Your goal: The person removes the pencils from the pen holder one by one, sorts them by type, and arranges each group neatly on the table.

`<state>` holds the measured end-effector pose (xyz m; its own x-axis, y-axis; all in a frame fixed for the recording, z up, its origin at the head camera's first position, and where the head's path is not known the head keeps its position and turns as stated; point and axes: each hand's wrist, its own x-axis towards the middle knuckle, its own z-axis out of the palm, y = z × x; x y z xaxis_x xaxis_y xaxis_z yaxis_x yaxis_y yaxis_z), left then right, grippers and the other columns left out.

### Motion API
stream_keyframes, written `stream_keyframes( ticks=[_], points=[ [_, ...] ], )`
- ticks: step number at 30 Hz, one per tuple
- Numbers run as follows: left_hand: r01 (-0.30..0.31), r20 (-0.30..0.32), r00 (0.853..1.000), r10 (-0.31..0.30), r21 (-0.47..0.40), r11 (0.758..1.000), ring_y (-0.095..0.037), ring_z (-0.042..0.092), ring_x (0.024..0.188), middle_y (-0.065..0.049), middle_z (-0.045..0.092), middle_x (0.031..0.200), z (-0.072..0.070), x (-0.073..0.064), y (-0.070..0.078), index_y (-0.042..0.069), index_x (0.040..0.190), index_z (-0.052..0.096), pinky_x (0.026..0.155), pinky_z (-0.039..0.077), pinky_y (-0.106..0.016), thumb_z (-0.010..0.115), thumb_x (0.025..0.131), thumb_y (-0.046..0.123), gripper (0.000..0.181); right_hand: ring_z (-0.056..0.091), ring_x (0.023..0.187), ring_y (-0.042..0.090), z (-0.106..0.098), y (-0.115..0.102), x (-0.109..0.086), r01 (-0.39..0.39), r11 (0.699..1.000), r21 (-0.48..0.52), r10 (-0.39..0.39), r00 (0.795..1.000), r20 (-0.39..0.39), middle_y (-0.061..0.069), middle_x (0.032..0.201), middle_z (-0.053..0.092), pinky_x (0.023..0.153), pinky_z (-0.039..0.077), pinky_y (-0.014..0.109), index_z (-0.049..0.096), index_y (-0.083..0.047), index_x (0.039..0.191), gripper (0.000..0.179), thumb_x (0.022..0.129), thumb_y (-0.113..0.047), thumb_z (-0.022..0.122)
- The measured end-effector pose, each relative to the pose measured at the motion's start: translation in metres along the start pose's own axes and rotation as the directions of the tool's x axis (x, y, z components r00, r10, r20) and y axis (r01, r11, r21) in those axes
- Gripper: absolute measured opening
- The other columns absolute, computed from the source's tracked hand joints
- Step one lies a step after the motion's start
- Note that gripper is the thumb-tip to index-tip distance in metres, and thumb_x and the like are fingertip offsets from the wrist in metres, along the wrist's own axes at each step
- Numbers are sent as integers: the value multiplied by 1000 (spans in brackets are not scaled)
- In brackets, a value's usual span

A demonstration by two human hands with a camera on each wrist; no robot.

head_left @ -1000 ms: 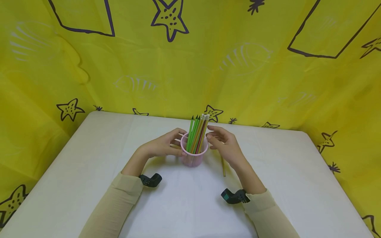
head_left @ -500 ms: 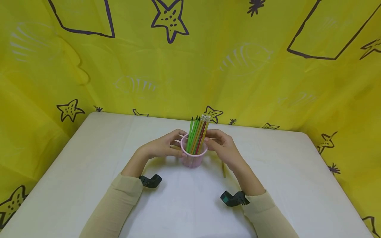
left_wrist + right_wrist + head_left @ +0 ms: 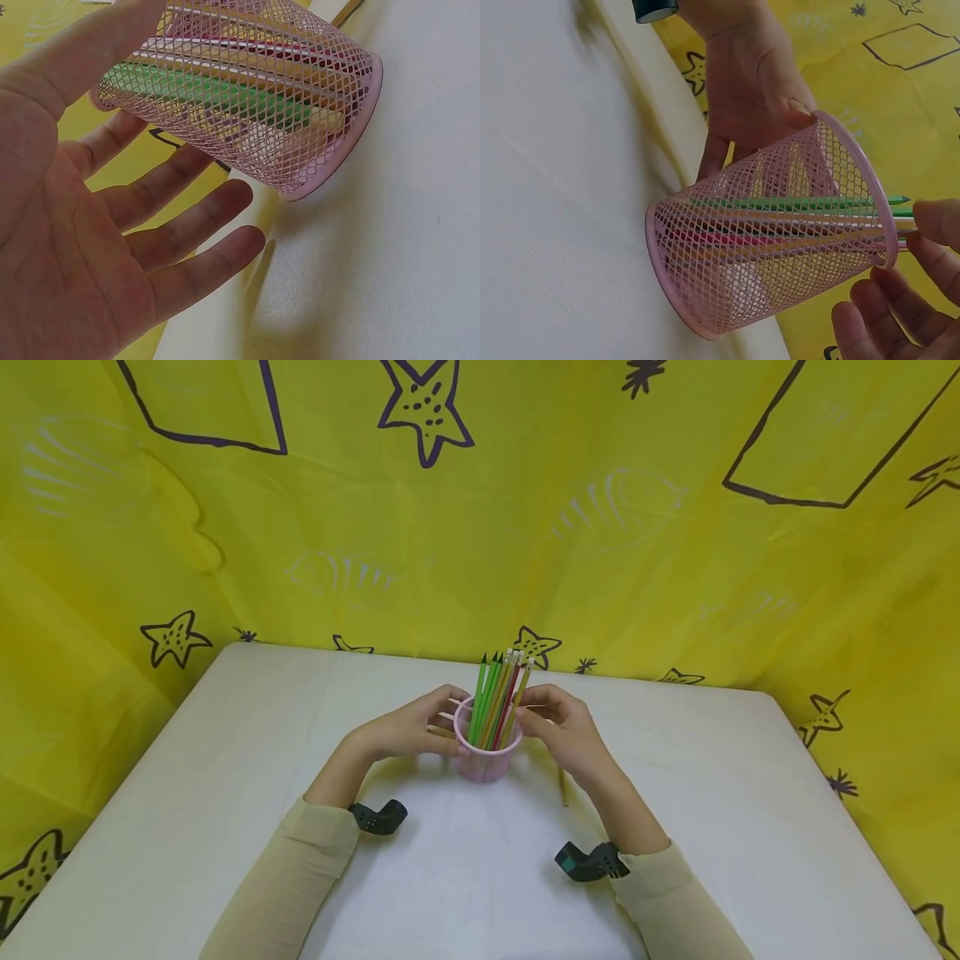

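Note:
A pink mesh pencil cup (image 3: 483, 768) stands upright on the table, filled with green, yellow and dark red pencils. My left hand (image 3: 408, 725) holds the cup's left side, thumb at the rim; the left wrist view shows several fingers spread beside the mesh (image 3: 330, 171). At the right of the rim, my right hand (image 3: 567, 728) pinches a yellow pencil (image 3: 524, 683) between thumb and forefinger. Its eraser end leans right, away from the bunch, and its lower part is inside the cup. The other right fingers (image 3: 851, 330) are loosely bent near the rim (image 3: 886, 217).
Another yellow pencil (image 3: 563, 787) lies on the white tabletop (image 3: 480, 877), partly behind my right hand. Yellow patterned cloth (image 3: 480, 527) hangs along the back and sides. A dark camera band sits on each wrist.
My right hand has closed in on the pencils from the right. One yellow pencil now tilts rightward out of the bunch. The left hand and cup stay almost still.

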<state>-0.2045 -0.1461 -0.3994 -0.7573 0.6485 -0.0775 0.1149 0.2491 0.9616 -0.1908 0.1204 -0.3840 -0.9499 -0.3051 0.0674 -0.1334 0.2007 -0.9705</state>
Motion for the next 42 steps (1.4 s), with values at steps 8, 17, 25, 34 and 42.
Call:
stream_keyframes(
  ticks=[8,17,25,34,42],
  points=[
    [6,-6,1000,-6,12,1000,-36,54,128,-14,51,140,0,0,0,16,138,40,103,50,-47,77,87,11,64,61,111,26,-3,-7,-2,36,999,-16,-36,999,8,19,122,62,87,59,32,59,1,110,20,96,-11,66],
    [7,-7,1000,-7,13,1000,-36,54,129,-14,51,141,1,0,0,16,138,41,103,49,-47,77,86,9,64,64,105,18,-13,-18,-8,120,984,128,-119,993,-9,7,114,66,87,59,31,57,4,108,17,97,-7,64],
    [3,-5,1000,-3,21,1000,-36,53,129,-12,51,141,0,1,-2,17,138,41,104,48,-49,78,86,11,64,65,106,20,-19,-30,-13,156,961,226,-148,988,-53,6,115,66,89,58,35,57,-7,105,8,98,-7,62],
    [10,-4,1000,-10,22,1000,-35,54,128,-12,52,140,1,-1,-2,18,138,41,103,49,-49,78,86,11,65,68,97,20,-22,-37,-15,166,926,339,-133,984,-120,7,108,67,85,60,39,58,-9,105,5,100,-8,59],
    [3,-1,1000,-3,25,1000,-34,55,128,-11,52,140,1,0,-3,18,138,41,104,48,-49,78,86,13,64,68,92,18,-32,-43,-17,202,886,418,-137,974,-181,4,100,67,81,61,36,60,-12,101,5,101,-7,57]
  ],
)
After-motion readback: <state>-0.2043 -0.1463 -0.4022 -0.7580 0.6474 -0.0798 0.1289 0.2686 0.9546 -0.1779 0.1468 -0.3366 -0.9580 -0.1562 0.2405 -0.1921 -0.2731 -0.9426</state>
